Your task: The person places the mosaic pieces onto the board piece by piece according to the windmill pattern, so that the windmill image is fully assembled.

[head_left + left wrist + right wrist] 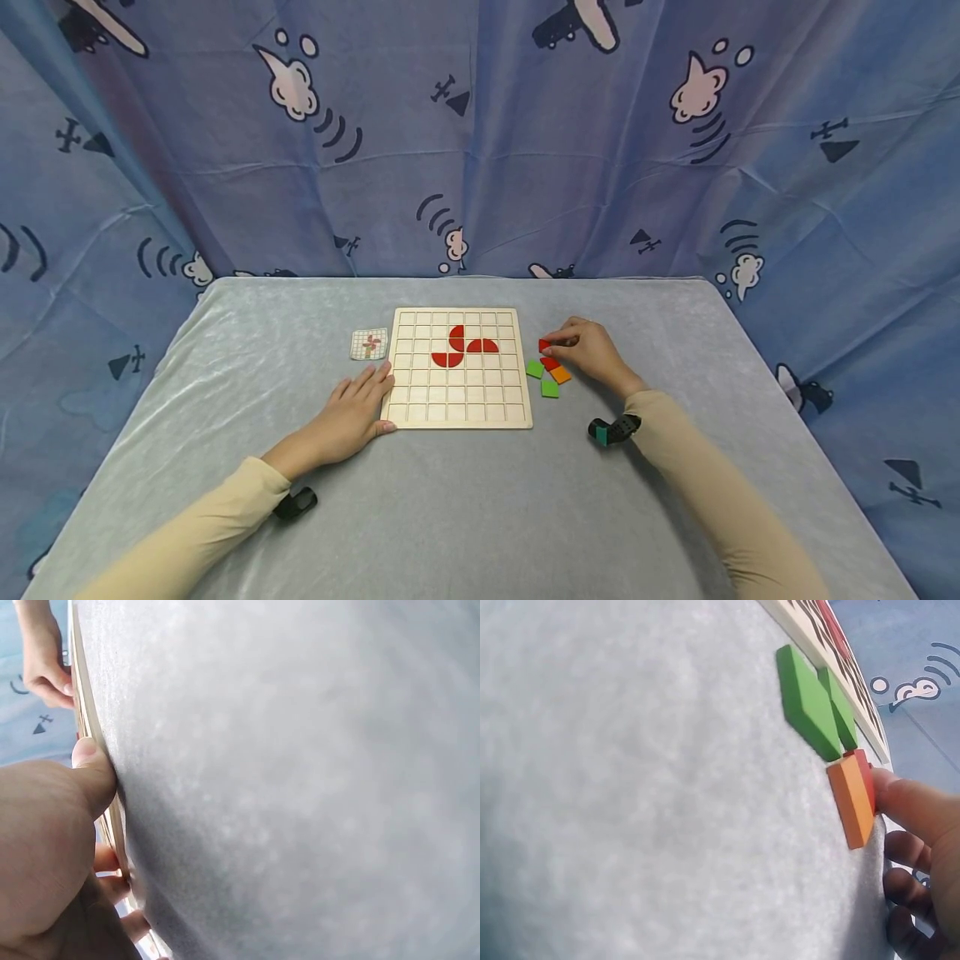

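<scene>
A square wooden grid board (pixel 457 404) lies on the table with several red quarter-circle pieces (pixel 447 359) in its squares. My left hand (pixel 345 421) rests at the board's left edge, fingers stretched out and fingertips on the rim; its thumb (pixel 94 776) lies along the near edge in the left wrist view. Right of the board, my right hand (pixel 592 354) pinches a red piece (pixel 544 344) between thumb and fingers. Just below it lie another red piece (pixel 551 364), an orange square (pixel 560 375) and two green squares (pixel 550 389).
A small pattern card (pixel 368 343) showing a grid with a coloured figure lies left of the board. Grey cloth (pixel 480 517) covers the table. Behind its far edge hangs a blue printed curtain (pixel 510 208).
</scene>
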`<state>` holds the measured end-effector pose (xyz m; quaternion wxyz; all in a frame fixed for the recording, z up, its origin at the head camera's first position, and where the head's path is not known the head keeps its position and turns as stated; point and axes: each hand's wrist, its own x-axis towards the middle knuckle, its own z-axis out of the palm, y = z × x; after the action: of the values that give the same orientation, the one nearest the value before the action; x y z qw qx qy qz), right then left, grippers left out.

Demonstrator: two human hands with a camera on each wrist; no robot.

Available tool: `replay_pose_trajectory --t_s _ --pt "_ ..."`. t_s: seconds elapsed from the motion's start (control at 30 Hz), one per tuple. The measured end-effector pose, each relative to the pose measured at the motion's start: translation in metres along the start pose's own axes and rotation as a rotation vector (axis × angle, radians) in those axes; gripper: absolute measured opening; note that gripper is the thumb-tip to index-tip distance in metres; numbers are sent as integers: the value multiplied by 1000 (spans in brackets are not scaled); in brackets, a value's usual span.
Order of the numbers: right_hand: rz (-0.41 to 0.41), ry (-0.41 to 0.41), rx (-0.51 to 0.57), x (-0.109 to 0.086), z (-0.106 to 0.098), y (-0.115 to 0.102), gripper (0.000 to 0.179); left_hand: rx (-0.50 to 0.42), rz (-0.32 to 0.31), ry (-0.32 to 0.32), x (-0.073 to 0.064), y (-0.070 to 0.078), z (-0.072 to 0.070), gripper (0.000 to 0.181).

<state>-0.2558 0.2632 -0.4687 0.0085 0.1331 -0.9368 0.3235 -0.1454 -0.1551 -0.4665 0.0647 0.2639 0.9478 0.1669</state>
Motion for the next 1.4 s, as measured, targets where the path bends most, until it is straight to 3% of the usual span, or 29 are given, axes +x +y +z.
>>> replay_pose_trajectory --t_s 0.57,1.4 --pt "4 -17 70 1 0 -13 26 -7 5 -1 0 2 -1 72" --pt "-105 -83 126 5 31 -61 26 -6 19 13 0 -2 1 73"
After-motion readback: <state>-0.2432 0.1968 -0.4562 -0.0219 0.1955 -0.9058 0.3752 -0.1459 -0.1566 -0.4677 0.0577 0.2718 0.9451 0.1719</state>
